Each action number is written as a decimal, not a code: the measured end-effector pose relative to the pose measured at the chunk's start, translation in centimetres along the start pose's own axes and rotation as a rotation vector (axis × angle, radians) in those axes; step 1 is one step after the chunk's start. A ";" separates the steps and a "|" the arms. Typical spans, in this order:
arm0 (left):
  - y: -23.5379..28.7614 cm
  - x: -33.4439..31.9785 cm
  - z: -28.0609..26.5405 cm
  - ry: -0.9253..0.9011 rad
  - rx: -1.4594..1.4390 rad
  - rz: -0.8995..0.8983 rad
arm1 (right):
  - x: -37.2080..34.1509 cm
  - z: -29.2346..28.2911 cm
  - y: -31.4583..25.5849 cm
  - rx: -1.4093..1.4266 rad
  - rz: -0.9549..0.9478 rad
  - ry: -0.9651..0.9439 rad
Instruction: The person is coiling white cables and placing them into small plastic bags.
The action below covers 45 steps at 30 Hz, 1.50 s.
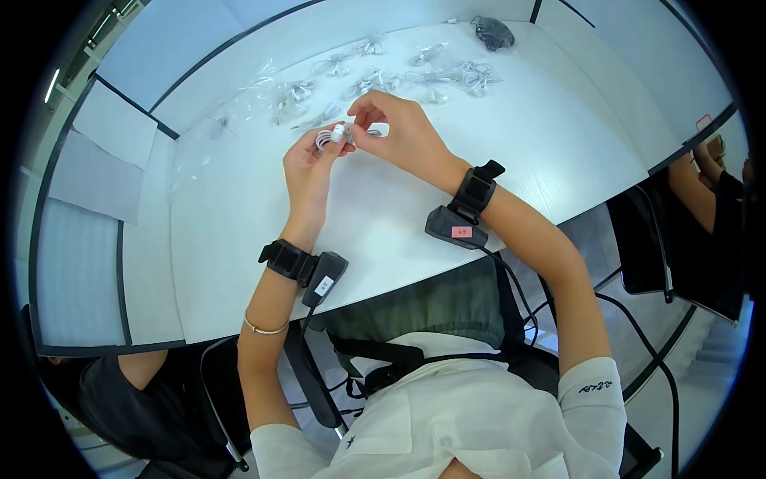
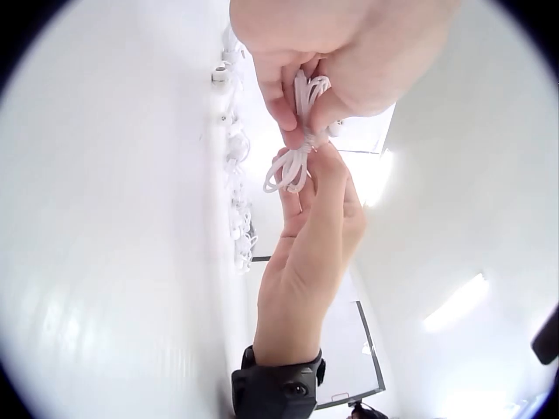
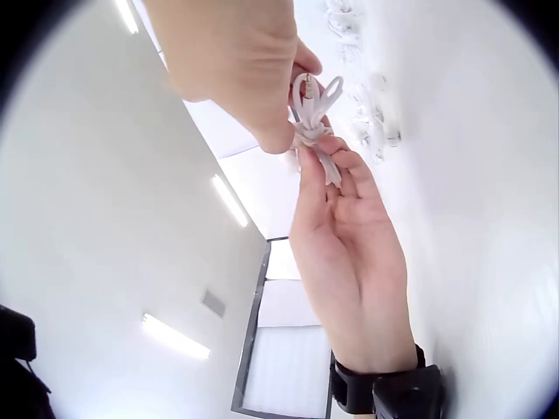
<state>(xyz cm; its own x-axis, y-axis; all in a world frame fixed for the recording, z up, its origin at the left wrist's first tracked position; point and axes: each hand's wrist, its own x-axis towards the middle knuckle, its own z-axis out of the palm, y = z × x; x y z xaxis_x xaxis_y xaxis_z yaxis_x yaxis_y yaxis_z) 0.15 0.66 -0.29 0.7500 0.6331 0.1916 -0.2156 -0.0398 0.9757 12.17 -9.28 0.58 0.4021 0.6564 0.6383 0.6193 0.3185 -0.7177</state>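
A small bundle of white cable [image 1: 324, 140], wound in loops and bound round its middle, is held above the desk between both hands. The left hand [image 1: 307, 164] pinches it with thumb and fingers from the left. From the other side the right hand [image 1: 411, 132] pinches it close to the bound middle. In the right wrist view, loops of the cable [image 3: 332, 92] stick out past the fingers, with a gold-coloured plug tip [image 3: 308, 85] among them. The left wrist view shows more loops [image 2: 281, 171] fanning out below the bound part. Fingers hide part of the middle.
Several similar white cable bundles [image 1: 476, 77] lie across the back of the white desk [image 1: 383, 231]. A dark bundle [image 1: 493, 33] sits at the far edge. Clear plastic [image 1: 219, 128] lies at the left. Low panels [image 1: 678, 64] enclose the desk; people sit on both sides.
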 end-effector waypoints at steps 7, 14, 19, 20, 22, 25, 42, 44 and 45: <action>0.0 0.1 -0.1 -0.003 0.028 0.006 | 0.0 -0.6 -0.2 -0.057 0.078 -0.106; 0.1 0.0 0.0 -0.008 0.025 0.018 | -0.1 -0.2 0.9 0.046 0.058 -0.050; 0.3 -0.1 0.1 0.008 0.012 0.019 | 0.0 -0.6 0.6 0.025 0.048 -0.092; 0.3 0.0 0.1 0.015 0.013 0.021 | 0.1 -0.7 0.5 0.026 0.059 -0.116; 0.4 0.0 0.0 0.029 0.024 0.017 | 0.0 -0.7 0.0 0.012 0.048 -0.136; 0.2 0.0 0.0 0.039 0.020 0.027 | 0.0 -0.4 -0.1 -0.056 0.021 -0.122; 0.4 -0.2 0.4 0.058 0.039 0.020 | -0.4 0.0 0.2 -0.105 -0.008 -0.061; 0.3 -0.1 0.4 0.059 0.038 0.020 | -0.3 0.2 0.0 -0.043 0.051 -0.054; 0.3 -0.1 0.4 0.063 0.034 0.020 | -0.2 0.1 -0.1 -0.058 0.051 -0.060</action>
<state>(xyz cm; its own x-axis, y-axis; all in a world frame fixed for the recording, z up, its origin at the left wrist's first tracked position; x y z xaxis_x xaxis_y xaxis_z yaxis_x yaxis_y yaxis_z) 0.21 0.28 0.04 0.7047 0.6793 0.2047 -0.2077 -0.0783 0.9750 11.95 -9.39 0.44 0.3938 0.7111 0.5824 0.6381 0.2446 -0.7301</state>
